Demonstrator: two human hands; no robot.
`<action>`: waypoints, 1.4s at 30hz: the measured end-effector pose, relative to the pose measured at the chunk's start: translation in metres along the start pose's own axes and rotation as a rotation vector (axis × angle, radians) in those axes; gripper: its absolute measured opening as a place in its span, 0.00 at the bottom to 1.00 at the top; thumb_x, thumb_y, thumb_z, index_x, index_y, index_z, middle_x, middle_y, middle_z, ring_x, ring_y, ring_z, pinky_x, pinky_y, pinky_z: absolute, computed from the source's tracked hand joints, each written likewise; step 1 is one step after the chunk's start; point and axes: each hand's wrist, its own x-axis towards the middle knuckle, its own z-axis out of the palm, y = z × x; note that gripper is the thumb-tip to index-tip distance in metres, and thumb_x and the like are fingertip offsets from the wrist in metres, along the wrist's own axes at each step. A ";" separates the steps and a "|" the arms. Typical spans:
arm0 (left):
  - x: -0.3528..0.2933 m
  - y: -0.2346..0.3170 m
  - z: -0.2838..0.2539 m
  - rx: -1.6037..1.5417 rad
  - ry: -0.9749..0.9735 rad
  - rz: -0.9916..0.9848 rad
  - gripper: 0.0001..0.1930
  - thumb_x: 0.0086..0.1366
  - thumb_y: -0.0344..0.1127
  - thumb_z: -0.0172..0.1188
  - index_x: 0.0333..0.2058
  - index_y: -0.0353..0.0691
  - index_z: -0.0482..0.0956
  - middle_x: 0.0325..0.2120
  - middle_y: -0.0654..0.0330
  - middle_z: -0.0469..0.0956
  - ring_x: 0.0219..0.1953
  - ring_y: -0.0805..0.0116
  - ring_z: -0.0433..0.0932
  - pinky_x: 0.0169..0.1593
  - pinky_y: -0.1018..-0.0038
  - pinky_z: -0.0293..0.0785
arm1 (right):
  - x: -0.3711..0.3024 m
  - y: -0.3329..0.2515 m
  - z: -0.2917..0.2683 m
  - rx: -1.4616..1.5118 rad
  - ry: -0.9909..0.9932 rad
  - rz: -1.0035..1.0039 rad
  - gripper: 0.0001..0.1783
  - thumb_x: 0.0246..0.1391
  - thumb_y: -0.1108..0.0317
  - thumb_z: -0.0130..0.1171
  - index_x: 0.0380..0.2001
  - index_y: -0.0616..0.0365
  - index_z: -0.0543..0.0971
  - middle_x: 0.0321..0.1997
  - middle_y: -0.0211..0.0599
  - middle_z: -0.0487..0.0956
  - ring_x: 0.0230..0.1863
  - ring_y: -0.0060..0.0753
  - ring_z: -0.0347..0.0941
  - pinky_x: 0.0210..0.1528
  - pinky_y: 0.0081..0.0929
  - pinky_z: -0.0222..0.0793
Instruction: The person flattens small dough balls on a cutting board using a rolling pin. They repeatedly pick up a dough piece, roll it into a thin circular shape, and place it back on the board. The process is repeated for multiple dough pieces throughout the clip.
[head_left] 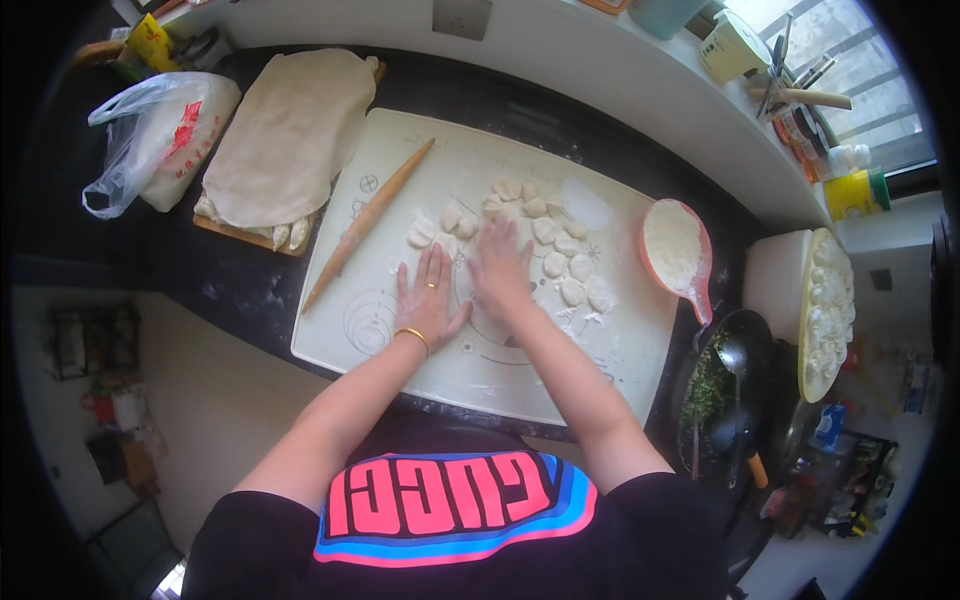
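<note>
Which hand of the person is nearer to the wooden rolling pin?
The left. The left hand is to the right of the rolling pin, apart from it; the right hand is farther to the right, by the dough pieces.

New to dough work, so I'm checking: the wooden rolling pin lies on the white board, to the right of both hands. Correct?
Not quite: the wooden rolling pin lies on the white board, but left of both the left hand and the right hand, as the head view shows.
</note>
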 end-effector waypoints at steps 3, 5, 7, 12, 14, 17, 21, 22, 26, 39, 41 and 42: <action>0.000 -0.003 0.000 -0.034 0.041 0.004 0.44 0.60 0.55 0.48 0.65 0.32 0.42 0.68 0.50 0.37 0.70 0.58 0.35 0.66 0.48 0.30 | 0.027 0.039 -0.025 0.214 0.315 0.024 0.28 0.50 0.65 0.53 0.54 0.62 0.66 0.59 0.51 0.63 0.62 0.54 0.56 0.63 0.50 0.48; -0.002 -0.002 0.003 -0.041 0.051 0.011 0.44 0.60 0.55 0.48 0.65 0.31 0.42 0.68 0.50 0.37 0.70 0.58 0.35 0.67 0.48 0.30 | 0.037 0.059 -0.036 0.285 0.356 0.077 0.21 0.45 0.71 0.54 0.46 0.61 0.71 0.51 0.48 0.70 0.54 0.52 0.63 0.58 0.46 0.54; -0.002 -0.003 0.003 -0.043 0.060 0.021 0.44 0.60 0.55 0.48 0.65 0.31 0.42 0.68 0.50 0.37 0.70 0.58 0.35 0.67 0.49 0.30 | 0.046 0.070 -0.032 0.145 0.480 0.055 0.17 0.42 0.74 0.55 0.40 0.60 0.74 0.44 0.44 0.73 0.48 0.49 0.66 0.53 0.43 0.59; -0.001 -0.002 0.002 -0.048 0.036 0.018 0.44 0.60 0.56 0.48 0.65 0.31 0.42 0.68 0.50 0.37 0.70 0.58 0.35 0.67 0.49 0.29 | 0.055 0.082 -0.013 0.036 0.375 -0.019 0.17 0.40 0.75 0.56 0.39 0.59 0.74 0.41 0.43 0.73 0.46 0.47 0.68 0.50 0.42 0.62; -0.002 -0.002 0.002 -0.046 0.040 0.015 0.44 0.60 0.55 0.48 0.65 0.31 0.42 0.68 0.49 0.37 0.70 0.58 0.35 0.67 0.49 0.29 | 0.050 0.079 -0.018 0.042 0.363 0.002 0.16 0.40 0.76 0.57 0.38 0.59 0.75 0.39 0.43 0.73 0.45 0.47 0.68 0.49 0.42 0.63; -0.002 -0.003 0.003 -0.043 0.055 0.017 0.45 0.60 0.55 0.49 0.65 0.31 0.41 0.67 0.49 0.38 0.70 0.58 0.36 0.67 0.49 0.29 | 0.022 0.054 -0.034 0.274 0.396 0.017 0.12 0.44 0.76 0.57 0.36 0.59 0.75 0.35 0.42 0.73 0.45 0.48 0.68 0.48 0.41 0.65; -0.003 0.000 0.001 -0.042 0.057 0.012 0.45 0.59 0.55 0.49 0.65 0.31 0.42 0.67 0.49 0.38 0.70 0.58 0.36 0.67 0.49 0.30 | -0.040 0.045 -0.017 0.660 0.292 0.084 0.09 0.50 0.75 0.55 0.37 0.60 0.75 0.38 0.46 0.74 0.45 0.49 0.70 0.49 0.39 0.65; -0.002 -0.001 0.001 -0.041 0.057 0.010 0.45 0.59 0.55 0.49 0.65 0.31 0.42 0.67 0.49 0.38 0.70 0.58 0.36 0.67 0.49 0.30 | -0.052 0.044 -0.013 0.689 0.234 0.101 0.09 0.51 0.74 0.54 0.37 0.60 0.75 0.40 0.48 0.75 0.45 0.50 0.70 0.50 0.38 0.65; -0.002 0.000 0.002 -0.028 0.062 0.008 0.45 0.59 0.55 0.50 0.65 0.31 0.42 0.67 0.49 0.38 0.70 0.59 0.37 0.67 0.49 0.30 | -0.075 0.046 -0.017 0.508 0.290 0.072 0.19 0.50 0.73 0.57 0.47 0.63 0.72 0.54 0.54 0.70 0.54 0.52 0.67 0.58 0.39 0.61; 0.000 -0.003 0.004 -0.030 0.055 0.013 0.44 0.60 0.57 0.47 0.65 0.31 0.43 0.68 0.50 0.39 0.70 0.59 0.36 0.67 0.49 0.30 | -0.058 0.019 -0.031 0.178 -0.204 0.049 0.48 0.51 0.54 0.58 0.64 0.71 0.47 0.70 0.59 0.43 0.71 0.54 0.39 0.70 0.45 0.38; 0.001 -0.004 0.003 -0.027 0.050 0.009 0.45 0.60 0.56 0.48 0.65 0.31 0.43 0.68 0.50 0.39 0.70 0.59 0.36 0.67 0.49 0.30 | -0.057 0.019 -0.033 0.162 -0.216 0.046 0.48 0.51 0.53 0.58 0.64 0.71 0.47 0.70 0.60 0.43 0.71 0.55 0.39 0.70 0.44 0.37; 0.000 -0.003 0.002 -0.029 0.046 0.007 0.45 0.59 0.56 0.49 0.65 0.31 0.43 0.67 0.50 0.39 0.70 0.59 0.36 0.67 0.49 0.30 | -0.057 0.018 -0.038 0.146 -0.222 0.040 0.48 0.51 0.54 0.57 0.64 0.71 0.47 0.70 0.60 0.43 0.71 0.55 0.39 0.70 0.44 0.37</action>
